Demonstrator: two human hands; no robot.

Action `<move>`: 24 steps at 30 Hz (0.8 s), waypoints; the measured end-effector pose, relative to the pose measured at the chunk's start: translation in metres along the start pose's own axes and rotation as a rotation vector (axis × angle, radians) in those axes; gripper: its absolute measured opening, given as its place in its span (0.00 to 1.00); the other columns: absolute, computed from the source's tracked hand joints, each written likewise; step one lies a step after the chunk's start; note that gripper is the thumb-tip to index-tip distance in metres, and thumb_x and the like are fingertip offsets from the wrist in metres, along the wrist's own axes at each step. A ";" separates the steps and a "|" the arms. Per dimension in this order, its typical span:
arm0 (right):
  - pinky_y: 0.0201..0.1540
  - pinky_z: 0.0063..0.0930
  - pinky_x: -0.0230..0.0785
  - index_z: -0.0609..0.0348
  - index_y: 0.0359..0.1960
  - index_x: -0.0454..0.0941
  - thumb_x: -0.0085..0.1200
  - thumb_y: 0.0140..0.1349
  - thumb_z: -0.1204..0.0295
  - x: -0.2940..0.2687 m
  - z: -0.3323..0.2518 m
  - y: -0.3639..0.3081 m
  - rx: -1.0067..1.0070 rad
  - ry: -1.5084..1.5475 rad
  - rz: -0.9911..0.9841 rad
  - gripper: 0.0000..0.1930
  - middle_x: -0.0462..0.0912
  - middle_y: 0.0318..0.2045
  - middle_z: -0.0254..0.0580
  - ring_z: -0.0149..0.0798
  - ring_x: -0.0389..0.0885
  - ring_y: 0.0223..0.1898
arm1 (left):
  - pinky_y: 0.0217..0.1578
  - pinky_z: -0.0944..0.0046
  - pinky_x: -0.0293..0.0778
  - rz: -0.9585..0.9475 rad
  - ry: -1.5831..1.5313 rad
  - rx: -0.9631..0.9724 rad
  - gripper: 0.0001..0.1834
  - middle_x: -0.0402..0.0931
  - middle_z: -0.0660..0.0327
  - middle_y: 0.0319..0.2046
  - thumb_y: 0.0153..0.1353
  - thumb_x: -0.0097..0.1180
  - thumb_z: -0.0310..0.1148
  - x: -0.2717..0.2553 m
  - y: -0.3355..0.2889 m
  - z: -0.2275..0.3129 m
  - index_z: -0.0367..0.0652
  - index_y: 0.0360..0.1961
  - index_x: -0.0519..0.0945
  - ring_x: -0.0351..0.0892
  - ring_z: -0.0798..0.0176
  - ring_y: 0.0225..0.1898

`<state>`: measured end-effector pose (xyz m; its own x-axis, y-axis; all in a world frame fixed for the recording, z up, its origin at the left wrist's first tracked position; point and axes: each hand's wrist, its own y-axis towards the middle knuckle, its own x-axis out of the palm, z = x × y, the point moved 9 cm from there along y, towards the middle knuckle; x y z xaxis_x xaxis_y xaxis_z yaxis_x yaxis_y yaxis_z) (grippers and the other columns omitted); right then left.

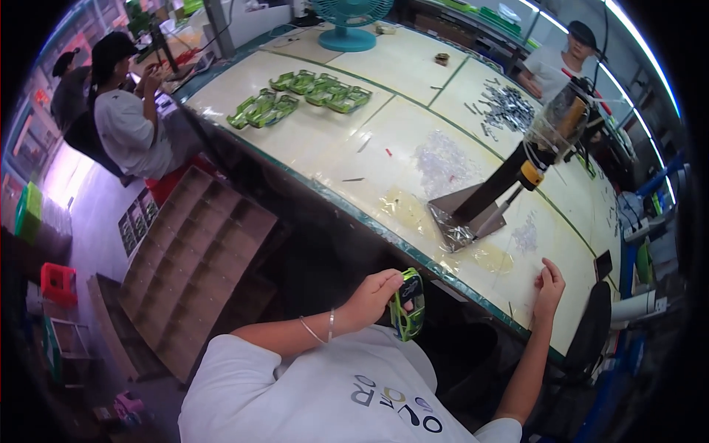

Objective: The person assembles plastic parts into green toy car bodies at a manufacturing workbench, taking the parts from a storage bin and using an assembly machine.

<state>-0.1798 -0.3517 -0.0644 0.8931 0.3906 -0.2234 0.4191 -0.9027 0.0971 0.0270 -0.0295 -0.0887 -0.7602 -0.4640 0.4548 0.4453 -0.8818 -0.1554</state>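
Note:
My left hand [371, 297] is closed around the edge of a green and black toy car body [408, 304], held upright in front of my shirt, short of the table's near edge. The car's far side is partly hidden by its tilt. My right hand [548, 289] is over the near right part of the table [436, 100]; its fingers are loosely curled and apart, with nothing visible in them. Ahead of it lies a small heap of clear plastic pieces [525, 235]. A dark upright tool stand [496, 181] rises between the hands, farther in.
Several green car bodies [321, 90] lie at the far left. Dark small parts [508, 107] and a clear-piece pile [443, 161] are spread beyond the stand. A teal fan [347, 29] stands at the back. Brown divided trays [196, 258] lean left. Other people [129, 122] sit nearby.

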 end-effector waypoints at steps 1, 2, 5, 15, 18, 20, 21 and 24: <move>0.22 0.14 0.61 0.66 0.40 0.70 0.46 0.51 0.79 -0.008 0.002 -0.003 0.002 -0.007 0.026 0.13 0.70 0.21 0.34 0.25 0.67 0.20 | 0.30 0.74 0.68 -0.026 -0.001 -0.009 0.14 0.72 0.63 0.22 0.62 0.35 0.36 0.002 0.000 -0.001 0.37 0.32 0.69 0.71 0.74 0.25; 0.24 0.15 0.63 0.67 0.39 0.70 0.46 0.52 0.78 -0.007 -0.003 -0.007 0.018 0.034 0.058 0.12 0.71 0.22 0.35 0.26 0.68 0.21 | 0.30 0.74 0.68 -0.011 0.000 -0.022 0.14 0.72 0.63 0.23 0.62 0.34 0.36 0.000 0.001 -0.002 0.37 0.33 0.69 0.71 0.73 0.26; 0.25 0.19 0.67 0.71 0.34 0.70 0.47 0.52 0.77 -0.009 -0.013 -0.012 0.036 0.093 0.147 0.09 0.72 0.21 0.37 0.29 0.72 0.21 | 0.32 0.73 0.69 -0.058 0.041 -0.050 0.14 0.72 0.61 0.27 0.62 0.33 0.36 0.000 0.000 -0.005 0.37 0.36 0.69 0.73 0.72 0.28; 0.18 0.18 0.64 0.69 0.22 0.74 0.50 0.48 0.79 0.001 -0.016 -0.007 0.083 -0.416 -0.116 0.04 0.73 0.15 0.39 0.28 0.70 0.15 | 0.30 0.72 0.72 0.014 0.057 -0.042 0.16 0.74 0.58 0.25 0.62 0.33 0.37 0.007 -0.004 0.008 0.35 0.37 0.68 0.74 0.70 0.27; 0.20 0.18 0.66 0.69 0.23 0.74 0.50 0.47 0.80 0.026 -0.040 -0.041 0.163 -0.144 -0.152 0.03 0.74 0.16 0.40 0.28 0.71 0.16 | 0.30 0.74 0.70 -0.143 0.225 0.082 0.16 0.74 0.59 0.25 0.62 0.33 0.36 0.027 -0.002 0.023 0.33 0.38 0.68 0.74 0.70 0.27; 0.22 0.19 0.68 0.70 0.24 0.74 0.49 0.46 0.83 0.059 -0.059 -0.075 0.195 0.110 -0.218 0.03 0.75 0.17 0.41 0.29 0.72 0.17 | 0.30 0.74 0.69 -0.187 0.314 0.116 0.14 0.73 0.60 0.25 0.62 0.35 0.34 0.038 -0.002 0.029 0.33 0.39 0.68 0.72 0.72 0.27; 0.23 0.20 0.69 0.70 0.24 0.74 0.49 0.45 0.84 0.078 -0.065 -0.095 0.232 0.207 -0.275 0.03 0.75 0.18 0.42 0.30 0.73 0.17 | 0.29 0.75 0.67 -0.235 0.405 0.162 0.13 0.73 0.61 0.26 0.61 0.36 0.32 0.047 -0.003 0.034 0.34 0.40 0.69 0.71 0.74 0.26; 0.28 0.20 0.69 0.69 0.25 0.74 0.50 0.46 0.84 0.122 -0.088 -0.136 0.078 0.463 -0.386 0.03 0.74 0.24 0.44 0.31 0.74 0.23 | 0.26 0.74 0.65 -0.338 0.628 0.222 0.12 0.71 0.60 0.24 0.60 0.38 0.31 0.064 -0.005 0.041 0.34 0.40 0.69 0.68 0.73 0.23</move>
<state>-0.1135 -0.1652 -0.0197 0.6646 0.7144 0.2188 0.7293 -0.6840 0.0179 -0.0048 -0.0510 -0.0231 -0.9702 -0.1901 -0.1503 0.1739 -0.9781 0.1147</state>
